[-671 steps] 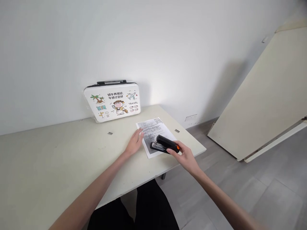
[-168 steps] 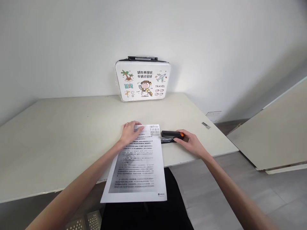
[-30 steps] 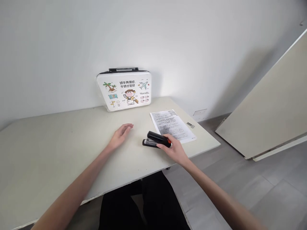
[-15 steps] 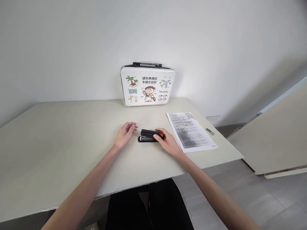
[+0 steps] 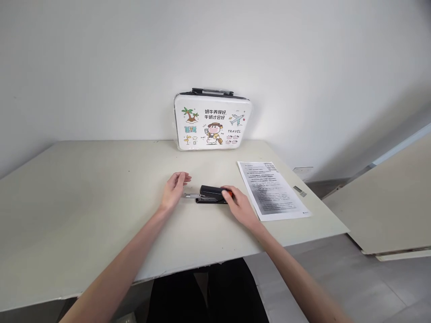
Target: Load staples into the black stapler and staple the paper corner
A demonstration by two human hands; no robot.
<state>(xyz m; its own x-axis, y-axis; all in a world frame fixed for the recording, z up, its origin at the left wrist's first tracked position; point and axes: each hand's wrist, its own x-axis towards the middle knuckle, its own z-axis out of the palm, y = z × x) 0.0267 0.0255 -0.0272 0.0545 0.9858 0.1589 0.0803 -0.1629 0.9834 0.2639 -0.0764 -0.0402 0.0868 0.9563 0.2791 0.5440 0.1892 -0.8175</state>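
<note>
A black stapler (image 5: 212, 194) lies near the middle of the white table (image 5: 111, 211), its top raised from its base at the left end. My right hand (image 5: 239, 204) grips its right end, beside a small orange part. Out of the stapler's left end sticks a metal staple tray (image 5: 191, 195), pointing at my left hand. My left hand (image 5: 174, 188) is just beyond the tray's tip, fingers loosely curled and apart, holding nothing that I can see. Whether it touches the tip is hard to tell.
Against the wall at the back stands a white case (image 5: 213, 121) with cartoon prints and a black handle. To the right lies a printed sheet of paper (image 5: 274, 193), with a small grey strip (image 5: 299, 191) beyond it near the table's right edge.
The metal tray now sticks out of the stapler's left end; before, it was inside. My left hand has shifted slightly. The view has turned a little.
</note>
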